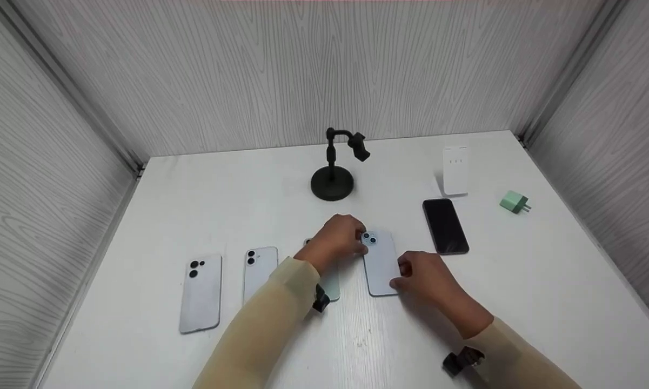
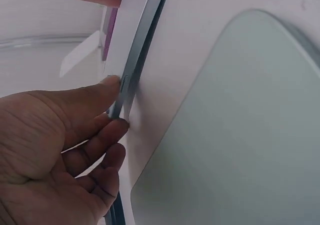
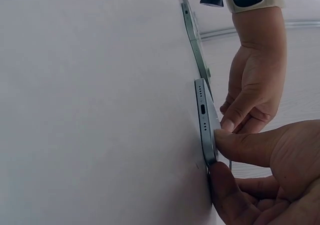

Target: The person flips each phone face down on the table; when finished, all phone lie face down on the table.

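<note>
A pale blue smartphone lies back up on the white table between the two hands, its dual camera at the top left. My left hand has thumb and fingertips at its upper left edge; in the left wrist view the thumb presses by the side button. At the lower right edge, my right hand pinches the phone between thumb and index finger. The right wrist view shows the charging port end of this phone. Partly hidden under the left forearm is a pale green phone.
Two whitish phones lie face down to the left. To the right are a black-screened phone, a white stand and a green charger plug. A black phone holder stands behind. Wood-grain panels enclose the table.
</note>
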`<state>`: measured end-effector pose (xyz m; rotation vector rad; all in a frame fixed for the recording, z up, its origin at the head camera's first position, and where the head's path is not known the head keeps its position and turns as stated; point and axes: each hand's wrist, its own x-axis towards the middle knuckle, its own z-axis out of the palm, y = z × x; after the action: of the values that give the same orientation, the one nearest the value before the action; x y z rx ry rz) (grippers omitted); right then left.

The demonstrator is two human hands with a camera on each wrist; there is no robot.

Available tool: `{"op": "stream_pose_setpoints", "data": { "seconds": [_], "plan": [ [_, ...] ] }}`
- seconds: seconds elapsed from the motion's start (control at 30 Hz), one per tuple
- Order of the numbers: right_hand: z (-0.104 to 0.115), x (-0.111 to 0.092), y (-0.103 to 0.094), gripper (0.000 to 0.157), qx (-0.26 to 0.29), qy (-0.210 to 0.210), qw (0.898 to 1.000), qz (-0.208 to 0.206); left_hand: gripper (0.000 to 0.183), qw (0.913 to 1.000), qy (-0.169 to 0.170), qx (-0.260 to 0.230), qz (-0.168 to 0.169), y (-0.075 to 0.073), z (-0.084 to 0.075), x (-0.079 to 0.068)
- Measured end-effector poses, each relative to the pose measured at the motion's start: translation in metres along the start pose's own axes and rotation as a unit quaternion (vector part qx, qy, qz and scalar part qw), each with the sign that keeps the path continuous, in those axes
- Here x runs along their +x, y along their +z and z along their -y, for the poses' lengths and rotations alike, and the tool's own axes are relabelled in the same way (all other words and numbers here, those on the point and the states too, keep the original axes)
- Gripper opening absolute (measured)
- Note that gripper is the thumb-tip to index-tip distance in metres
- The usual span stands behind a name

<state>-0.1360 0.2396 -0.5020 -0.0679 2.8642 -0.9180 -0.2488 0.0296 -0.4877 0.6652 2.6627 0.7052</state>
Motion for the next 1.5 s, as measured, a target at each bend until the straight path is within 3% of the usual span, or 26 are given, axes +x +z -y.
{"op": "stream_pose_setpoints", "data": {
  "seconds": [0.3, 0.6, 0.8, 1.03, 1.2, 1.5],
  "plan": [
    [0.000, 0.000, 0.000, 0.030, 0.009, 0.007, 1.000, -0.002, 0.048, 0.9987, 0.000, 0.050, -0.009, 0.004, -0.009, 0.001],
    [-0.004, 0.001, 0.000, 0.030, 0.016, 0.009, 1.000, 0.006, 0.048, 0.9988, -0.032, 0.038, -0.003, 0.005, -0.012, 0.001],
    [-0.014, 0.002, -0.012, 0.028, 0.007, 0.008, 1.000, -0.004, 0.048, 0.9985, -0.041, 0.035, 0.003, 0.005, -0.014, 0.000],
    [-0.041, 0.008, -0.044, 0.051, -0.010, 0.010, 0.998, -0.059, 0.048, 0.9987, -0.042, 0.029, 0.003, 0.004, -0.013, 0.000],
    [-0.063, 0.011, -0.065, 0.068, -0.026, 0.041, 0.995, -0.087, 0.049, 0.9985, -0.046, 0.031, 0.006, 0.003, -0.013, 0.000],
    [-0.080, 0.015, -0.071, 0.091, -0.054, 0.100, 0.992, -0.061, 0.050, 0.9975, -0.055, 0.044, 0.012, 0.005, -0.014, 0.003]
  ]
}}
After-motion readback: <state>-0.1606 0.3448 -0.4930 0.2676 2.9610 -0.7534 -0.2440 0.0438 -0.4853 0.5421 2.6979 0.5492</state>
